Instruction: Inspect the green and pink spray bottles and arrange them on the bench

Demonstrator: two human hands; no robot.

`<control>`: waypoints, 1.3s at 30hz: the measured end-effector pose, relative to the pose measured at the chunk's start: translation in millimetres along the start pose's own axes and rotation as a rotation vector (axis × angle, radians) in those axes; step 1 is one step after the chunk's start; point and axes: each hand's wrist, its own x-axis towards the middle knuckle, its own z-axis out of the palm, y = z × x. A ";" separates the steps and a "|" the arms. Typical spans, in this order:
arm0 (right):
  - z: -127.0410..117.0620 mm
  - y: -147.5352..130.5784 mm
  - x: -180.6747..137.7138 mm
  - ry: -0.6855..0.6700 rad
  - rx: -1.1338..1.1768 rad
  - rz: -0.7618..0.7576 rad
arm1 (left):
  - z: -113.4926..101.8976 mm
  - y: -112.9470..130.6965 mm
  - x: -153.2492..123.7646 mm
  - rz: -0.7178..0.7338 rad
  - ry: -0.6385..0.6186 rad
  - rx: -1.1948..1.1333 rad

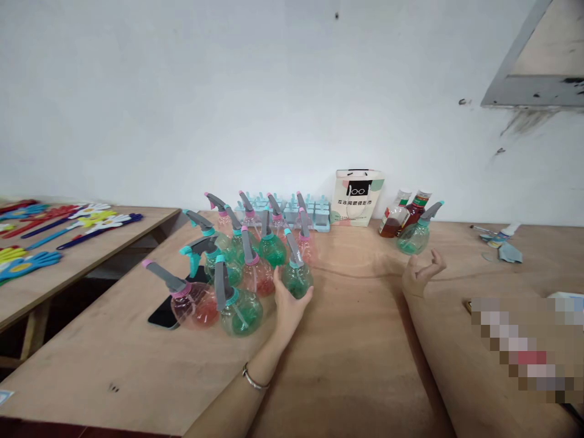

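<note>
My left hand (292, 307) is wrapped round the lower part of a spray bottle (296, 281) with a clear green body, grey trigger head and turquoise collar. Beside it on the left stand several more spray bottles, some with pink bodies such as the pink spray bottle (196, 304), others green like the green spray bottle (241, 313). My right hand (422, 277) is held open above the table, thumb and fingers apart with nothing between them. Just beyond it another green spray bottle (413, 238) stands alone. Whether my fingers touch that bottle is hard to tell.
Behind the bottles are light-blue moulds (319, 214) and a paper bag (358, 198) against the wall. Two liquor bottles (393, 219) stand at the back right. A phone (166, 313) lies under the left bottles. Colourful hand-shaped pieces (98, 216) cover a second table.
</note>
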 end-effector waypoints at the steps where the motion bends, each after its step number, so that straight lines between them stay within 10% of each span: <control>1: -3.3 -12.1 -4.3 -0.018 0.053 -0.044 | 0.2 -1.1 -0.1 -0.013 -0.016 -0.002; 7: -13.0 -102.5 -31.1 -0.533 0.415 -0.159 | 4.4 12.3 -24.3 0.047 -0.157 -0.012; 14: -1.5 -185.6 -54.7 -1.026 0.803 0.245 | 6.8 30.3 -46.0 0.254 -0.252 -0.006; 20: 14.5 -195.5 -40.6 -0.947 0.885 0.601 | -5.5 24.2 -22.0 0.338 -0.326 -0.135; 26: 16.1 -183.6 -8.5 -0.979 1.168 0.937 | 18.5 3.4 34.0 0.104 -0.007 -0.028; 33: 8.4 -184.8 3.2 -1.182 1.282 0.951 | 55.6 -9.0 68.4 -0.013 -0.074 -0.027; 39: 6.1 -180.1 12.0 -1.175 1.265 0.904 | 22.9 -8.5 26.9 0.036 -0.219 0.091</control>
